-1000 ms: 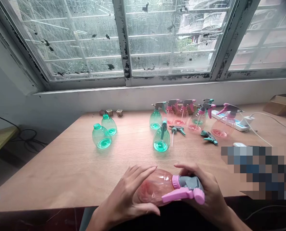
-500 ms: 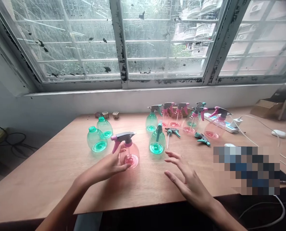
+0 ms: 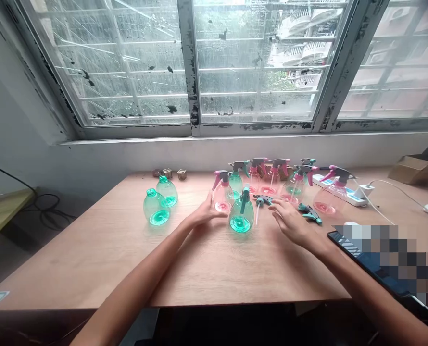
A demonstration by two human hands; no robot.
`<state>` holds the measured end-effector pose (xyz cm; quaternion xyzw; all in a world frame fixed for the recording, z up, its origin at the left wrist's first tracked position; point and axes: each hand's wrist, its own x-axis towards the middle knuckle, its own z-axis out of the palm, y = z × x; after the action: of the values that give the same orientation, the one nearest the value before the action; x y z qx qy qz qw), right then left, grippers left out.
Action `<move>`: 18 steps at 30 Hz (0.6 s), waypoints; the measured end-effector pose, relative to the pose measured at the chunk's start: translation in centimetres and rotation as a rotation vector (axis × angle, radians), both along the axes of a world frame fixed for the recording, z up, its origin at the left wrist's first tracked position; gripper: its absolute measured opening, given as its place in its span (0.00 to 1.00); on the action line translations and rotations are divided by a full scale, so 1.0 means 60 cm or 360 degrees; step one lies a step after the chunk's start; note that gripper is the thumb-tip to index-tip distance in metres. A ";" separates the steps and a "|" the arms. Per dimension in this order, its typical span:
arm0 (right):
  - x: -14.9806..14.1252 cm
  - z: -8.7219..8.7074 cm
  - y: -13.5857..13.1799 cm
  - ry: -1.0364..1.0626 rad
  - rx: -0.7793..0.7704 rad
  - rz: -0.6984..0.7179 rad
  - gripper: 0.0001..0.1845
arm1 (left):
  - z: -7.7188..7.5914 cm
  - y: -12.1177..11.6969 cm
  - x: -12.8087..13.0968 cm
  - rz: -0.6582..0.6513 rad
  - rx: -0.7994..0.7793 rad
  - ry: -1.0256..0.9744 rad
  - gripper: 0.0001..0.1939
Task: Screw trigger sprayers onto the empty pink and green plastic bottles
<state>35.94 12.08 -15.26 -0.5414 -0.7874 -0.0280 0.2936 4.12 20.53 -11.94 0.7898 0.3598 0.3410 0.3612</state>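
Observation:
My left hand is wrapped round the lower side of a pink spray bottle with a grey and pink trigger head. Just right of it stands a green spray bottle with its sprayer fitted. My right hand has its fingers stretched out, its fingertips by a loose green trigger sprayer with a thin tube. Whether they touch it I cannot tell. Beyond the right hand lies a second loose trigger sprayer. Two green bottles without heads, a front one and a rear one, stand on the left.
Several pink and green spray bottles stand along the back, with a pink one at their right end. A power strip with cables lies behind it. A phone is at the right front, a cardboard box at the back right.
My left hand has carried the pink spray bottle rightward and back, beside the other bottles. The right hand has reached forward to the loose sprayer. The view has shifted slightly.

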 end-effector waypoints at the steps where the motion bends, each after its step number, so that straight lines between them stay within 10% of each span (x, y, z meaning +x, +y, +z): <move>1: 0.007 -0.006 0.021 -0.0029 -0.0007 0.0023 0.20 | 0.000 -0.005 -0.005 0.0013 0.0061 0.0045 0.56; 4: 0.012 -0.023 0.063 -0.0136 -0.0061 0.0135 0.24 | 0.005 -0.025 -0.031 0.0132 0.0236 0.0193 0.69; 12: 0.004 -0.065 0.034 -0.0196 -0.0130 -0.0004 0.21 | 0.045 -0.100 -0.163 0.0969 0.0766 0.0185 0.42; 18: 0.027 -0.050 0.058 -0.0005 -0.0095 -0.0140 0.17 | 0.014 -0.112 -0.244 0.1446 0.0491 0.0114 0.56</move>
<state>37.55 15.58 -18.26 -0.5839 -0.7638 -0.0183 0.2746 -10.55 13.80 -11.08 0.6083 0.6259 0.4864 0.0417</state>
